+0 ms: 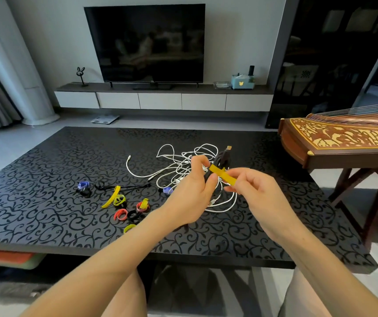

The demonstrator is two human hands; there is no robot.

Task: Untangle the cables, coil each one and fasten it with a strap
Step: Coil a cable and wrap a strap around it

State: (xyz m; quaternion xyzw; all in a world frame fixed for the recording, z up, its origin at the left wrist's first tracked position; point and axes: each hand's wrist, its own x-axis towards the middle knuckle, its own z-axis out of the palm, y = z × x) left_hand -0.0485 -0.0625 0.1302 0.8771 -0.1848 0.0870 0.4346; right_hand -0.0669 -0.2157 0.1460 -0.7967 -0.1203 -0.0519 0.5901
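Note:
My left hand grips a coiled black cable with a gold-coloured plug at its top, held above the table. A yellow strap wraps round the coil, and my right hand pinches the strap's free end, pulled out to the right. Under both hands lies a tangle of white cables on the black patterned table. Left of my left arm, several loose straps are scattered: yellow, red, purple and black.
A wooden zither on a stand stands close to the table's right edge. Beyond the table are a TV on a low cabinet and a scale on the floor. My knees are under the near table edge.

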